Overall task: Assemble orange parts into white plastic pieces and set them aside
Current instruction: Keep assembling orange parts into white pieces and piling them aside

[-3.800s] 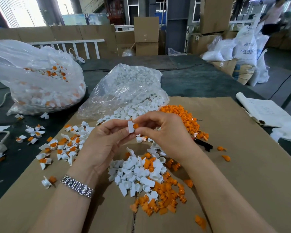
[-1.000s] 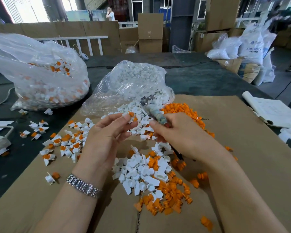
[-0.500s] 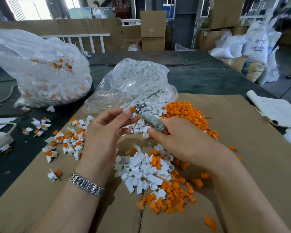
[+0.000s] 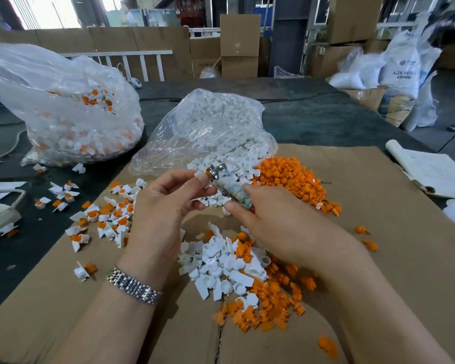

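Pinching a small white piece (image 4: 198,174) between thumb and fingertips of left hand (image 4: 166,206), raised above cardboard sheet (image 4: 378,232). Piece largely hidden by fingertips; orange part inside, possibly, not resolvable. Right hand (image 4: 281,222) wrapped around a tool (image 4: 230,189): pale taped handle, metal tip touching the pinched piece. Tool handle and right knuckles blocking part of the loose white pieces behind.

Directly below hands: mixed heap of white pieces (image 4: 221,271) and orange parts (image 4: 268,306) on cardboard, partly covered by both wrists. Larger orange pile (image 4: 292,179) just beyond right hand, touching mouth of clear bag of white pieces (image 4: 210,127), spilling onto cardboard. Stray orange parts scattered right and near bottom edge.

Left of left hand: spread of assembled pieces (image 4: 103,216), white with orange inserts, straddling cardboard edge and dark table (image 4: 326,116). Second clear bag (image 4: 63,106) far left, holding more assembled pieces. Metal watch band (image 4: 133,287) on left wrist.

Right edge: open notebook (image 4: 431,169) on cardboard corner. Background: stacked cardboard boxes (image 4: 239,43), white sacks (image 4: 402,69), white railing (image 4: 132,59).
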`<control>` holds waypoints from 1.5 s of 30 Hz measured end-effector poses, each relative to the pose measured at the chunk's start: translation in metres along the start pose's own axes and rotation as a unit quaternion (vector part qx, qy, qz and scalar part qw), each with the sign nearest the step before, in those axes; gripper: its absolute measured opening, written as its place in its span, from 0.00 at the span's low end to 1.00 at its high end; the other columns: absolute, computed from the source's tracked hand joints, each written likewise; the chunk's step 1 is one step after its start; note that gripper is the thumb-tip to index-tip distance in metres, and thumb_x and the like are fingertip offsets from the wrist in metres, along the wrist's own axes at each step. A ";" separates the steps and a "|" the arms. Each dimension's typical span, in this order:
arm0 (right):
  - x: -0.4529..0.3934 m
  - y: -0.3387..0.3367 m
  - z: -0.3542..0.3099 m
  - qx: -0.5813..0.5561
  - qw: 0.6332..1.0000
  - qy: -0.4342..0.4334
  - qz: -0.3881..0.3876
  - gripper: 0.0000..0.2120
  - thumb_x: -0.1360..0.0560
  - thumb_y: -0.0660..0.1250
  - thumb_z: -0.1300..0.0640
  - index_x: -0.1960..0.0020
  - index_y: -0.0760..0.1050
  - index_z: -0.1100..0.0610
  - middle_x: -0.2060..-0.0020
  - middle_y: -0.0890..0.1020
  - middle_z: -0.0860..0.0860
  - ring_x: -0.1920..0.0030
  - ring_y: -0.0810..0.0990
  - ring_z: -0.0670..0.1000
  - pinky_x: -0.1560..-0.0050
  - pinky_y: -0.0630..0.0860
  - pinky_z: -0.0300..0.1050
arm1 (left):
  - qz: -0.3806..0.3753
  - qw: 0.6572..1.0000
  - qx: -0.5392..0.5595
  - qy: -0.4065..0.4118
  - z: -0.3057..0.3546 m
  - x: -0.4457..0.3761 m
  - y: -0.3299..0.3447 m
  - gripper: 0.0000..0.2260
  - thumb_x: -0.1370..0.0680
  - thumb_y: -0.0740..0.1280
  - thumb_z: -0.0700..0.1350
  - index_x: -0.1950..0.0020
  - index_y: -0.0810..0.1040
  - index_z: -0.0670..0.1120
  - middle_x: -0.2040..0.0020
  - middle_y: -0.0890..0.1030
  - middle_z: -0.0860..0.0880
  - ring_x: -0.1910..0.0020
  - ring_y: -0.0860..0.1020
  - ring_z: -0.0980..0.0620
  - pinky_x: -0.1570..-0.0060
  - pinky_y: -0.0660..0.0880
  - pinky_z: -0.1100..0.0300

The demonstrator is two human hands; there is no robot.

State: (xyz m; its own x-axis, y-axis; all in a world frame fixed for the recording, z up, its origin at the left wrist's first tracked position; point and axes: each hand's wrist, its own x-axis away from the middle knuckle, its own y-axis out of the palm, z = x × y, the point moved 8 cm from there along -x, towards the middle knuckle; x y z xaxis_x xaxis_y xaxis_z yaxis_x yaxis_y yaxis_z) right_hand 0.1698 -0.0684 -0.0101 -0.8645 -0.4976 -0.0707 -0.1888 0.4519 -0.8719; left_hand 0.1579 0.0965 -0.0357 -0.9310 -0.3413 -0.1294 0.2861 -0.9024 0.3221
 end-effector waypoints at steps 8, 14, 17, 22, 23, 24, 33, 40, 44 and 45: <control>-0.010 -0.002 0.002 0.035 0.999 0.000 0.034 0.19 0.18 0.58 0.41 0.62 0.69 0.52 0.67 0.73 0.49 0.68 0.70 0.47 0.68 0.64 0.43 | 0.008 1.000 0.024 -0.016 -0.003 0.001 0.000 0.13 0.32 0.77 0.42 0.51 0.85 0.38 0.57 0.87 0.44 0.57 0.86 0.48 0.61 0.80 0.64; -0.006 -0.001 0.012 -0.011 1.000 0.004 0.020 0.23 0.22 0.56 0.32 0.62 0.72 0.50 0.68 0.76 0.48 0.68 0.74 0.46 0.68 0.66 0.43 | 0.032 0.999 0.004 -0.028 -0.006 -0.001 -0.003 0.03 0.23 0.73 0.40 0.53 0.86 0.41 0.57 0.86 0.43 0.55 0.87 0.46 0.61 0.81 0.64; -0.006 -0.013 0.023 -0.024 0.998 0.030 0.053 0.23 0.24 0.56 0.29 0.63 0.68 0.47 0.69 0.73 0.46 0.68 0.72 0.44 0.68 0.64 0.43 | 0.093 0.993 -0.067 0.011 0.005 -0.003 -0.020 0.03 0.21 0.72 0.42 0.51 0.86 0.45 0.60 0.87 0.47 0.59 0.86 0.53 0.64 0.79 0.66; -0.009 -0.020 0.063 0.083 0.980 0.157 0.089 0.21 0.22 0.58 0.32 0.53 0.69 0.51 0.55 0.75 0.51 0.58 0.74 0.51 0.64 0.67 0.47 | 0.179 0.885 -0.409 0.130 0.031 -0.006 -0.042 0.08 0.17 0.67 0.45 0.44 0.86 0.50 0.52 0.84 0.52 0.64 0.79 0.59 0.67 0.73 0.64; -0.009 -0.017 0.070 0.104 0.975 0.180 0.083 0.22 0.22 0.59 0.33 0.48 0.70 0.53 0.50 0.75 0.53 0.52 0.75 0.54 0.57 0.72 0.50 | 0.187 0.851 -0.471 0.140 0.033 -0.006 -0.042 0.09 0.17 0.67 0.44 0.42 0.86 0.49 0.48 0.81 0.50 0.63 0.77 0.57 0.65 0.72 0.62; -0.009 -0.015 0.075 0.121 0.969 0.201 0.079 0.25 0.23 0.60 0.33 0.44 0.71 0.55 0.46 0.75 0.55 0.46 0.75 0.57 0.50 0.74 0.54 | 0.186 0.821 -0.519 0.149 0.034 -0.007 -0.041 0.10 0.18 0.67 0.44 0.40 0.85 0.48 0.46 0.78 0.49 0.60 0.76 0.53 0.61 0.72 0.59; -0.014 -0.002 0.085 0.165 0.953 0.251 0.050 0.36 0.24 0.61 0.32 0.30 0.67 0.58 0.33 0.71 0.61 0.32 0.69 0.63 0.34 0.66 0.64 | -0.101 0.750 -0.631 0.170 -0.019 -0.004 0.039 0.13 0.19 0.67 0.57 0.37 0.82 0.56 0.44 0.79 0.56 0.43 0.75 0.53 0.38 0.72 0.50; -0.025 -0.004 0.053 0.197 0.966 0.108 0.129 0.24 0.23 0.65 0.39 0.33 0.69 0.51 0.37 0.70 0.52 0.36 0.68 0.56 0.41 0.68 0.56 | -0.110 0.718 -0.659 0.193 -0.025 -0.002 0.041 0.07 0.20 0.70 0.53 0.45 0.83 0.53 0.49 0.77 0.53 0.47 0.76 0.50 0.49 0.74 0.55; -0.037 0.014 0.019 0.247 0.961 -0.026 0.120 0.10 0.20 0.65 0.49 0.39 0.76 0.45 0.41 0.74 0.46 0.35 0.67 0.53 0.43 0.63 0.52 | -0.100 0.739 -0.641 0.179 -0.023 -0.001 0.038 0.03 0.21 0.71 0.50 0.51 0.81 0.52 0.54 0.79 0.53 0.54 0.77 0.52 0.63 0.69 0.61; -0.039 0.020 0.017 0.261 0.958 -0.032 0.109 0.09 0.20 0.65 0.52 0.40 0.77 0.46 0.42 0.74 0.47 0.36 0.66 0.53 0.44 0.62 0.52 | -0.095 0.745 -0.638 0.172 -0.023 -0.001 0.037 0.03 0.21 0.71 0.50 0.51 0.80 0.52 0.54 0.79 0.54 0.55 0.77 0.53 0.64 0.68 0.63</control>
State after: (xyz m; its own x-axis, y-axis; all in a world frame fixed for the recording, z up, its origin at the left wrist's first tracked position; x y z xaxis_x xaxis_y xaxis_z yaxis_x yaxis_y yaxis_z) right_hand 0.2073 -0.0527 -0.0327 -0.8235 -0.4848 -0.2945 0.2675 0.1259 -0.9553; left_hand 0.1748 0.0580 -0.0448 -0.9316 -0.0245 -0.3626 0.3437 -0.3837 -0.8571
